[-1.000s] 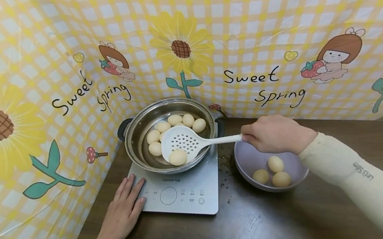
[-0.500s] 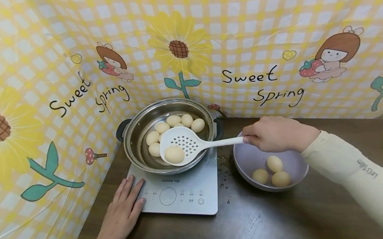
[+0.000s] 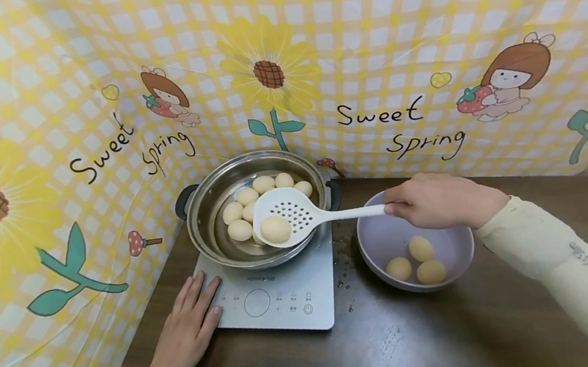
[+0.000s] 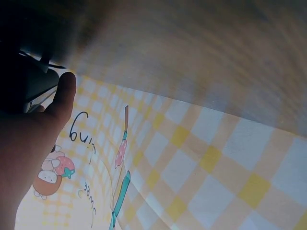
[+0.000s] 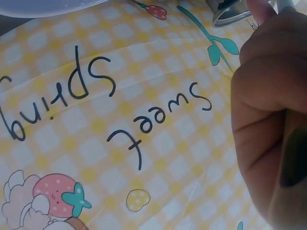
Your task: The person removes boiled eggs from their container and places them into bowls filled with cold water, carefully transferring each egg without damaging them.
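- Right hand (image 3: 445,199), right of centre in the head view: fingers curled round the handle end of a white slotted spoon (image 3: 299,207).
- One egg (image 3: 275,229) on the spoon head, near its lower-left lip, over the pot (image 3: 204,212) at centre frame. Could roll off; best to tip the lip up slightly and keep the wrist steady.
- Pot eggs (image 3: 233,213) crowd just left of and behind the spoon. Lift clear of them and the rim before any sideways move; rim contact can't be judged.
- Bowl (image 3: 381,234), lower right, holds three eggs (image 3: 420,249). Lower gently anything brought there; shells could crack.
- Left hand (image 3: 187,326), lower left: fingers extended, by the cooktop (image 3: 311,290) edge. Useful as a brace.
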Tool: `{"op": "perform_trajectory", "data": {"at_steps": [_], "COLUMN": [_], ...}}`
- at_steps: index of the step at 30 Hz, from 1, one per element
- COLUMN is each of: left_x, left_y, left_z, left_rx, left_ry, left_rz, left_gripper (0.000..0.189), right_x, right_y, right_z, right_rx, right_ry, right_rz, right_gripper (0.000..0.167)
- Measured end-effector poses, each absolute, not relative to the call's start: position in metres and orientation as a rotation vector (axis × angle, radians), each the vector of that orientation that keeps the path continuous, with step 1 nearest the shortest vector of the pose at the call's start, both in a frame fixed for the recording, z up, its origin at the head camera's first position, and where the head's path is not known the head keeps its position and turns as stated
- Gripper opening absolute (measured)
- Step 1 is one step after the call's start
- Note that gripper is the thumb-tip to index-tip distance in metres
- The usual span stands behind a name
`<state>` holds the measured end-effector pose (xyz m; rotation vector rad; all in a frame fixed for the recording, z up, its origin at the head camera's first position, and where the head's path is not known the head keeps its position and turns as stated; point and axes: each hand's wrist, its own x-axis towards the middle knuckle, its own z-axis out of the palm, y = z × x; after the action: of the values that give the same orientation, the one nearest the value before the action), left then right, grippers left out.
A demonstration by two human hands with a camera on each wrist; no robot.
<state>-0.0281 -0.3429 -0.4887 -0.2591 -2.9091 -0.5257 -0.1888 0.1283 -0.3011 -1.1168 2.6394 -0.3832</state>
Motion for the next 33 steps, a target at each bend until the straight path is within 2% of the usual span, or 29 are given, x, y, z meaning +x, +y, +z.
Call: {"op": "perform_trajectory", "data": {"at_steps": [13,33], "left_x": [-0.027,-0.026], "left_y": [-0.341,-0.34], "left_z": [-0.488,-0.484], "left_rx": [-0.241,-0.252], "left_ry": [-2.923,-2.928], "left_rz": [-0.53,-0.522], "left_gripper": [0.052,0.051], "right_x": [-0.189,-0.185], "right_y": [0.148,0.178], "right_z": [-0.298,-0.3], "right_rx": [-1.091,-0.968], "right_ry": [2.634,2.636], "right_rz": [-0.425,-0.453], "right_gripper": [0.02,0.014]}}
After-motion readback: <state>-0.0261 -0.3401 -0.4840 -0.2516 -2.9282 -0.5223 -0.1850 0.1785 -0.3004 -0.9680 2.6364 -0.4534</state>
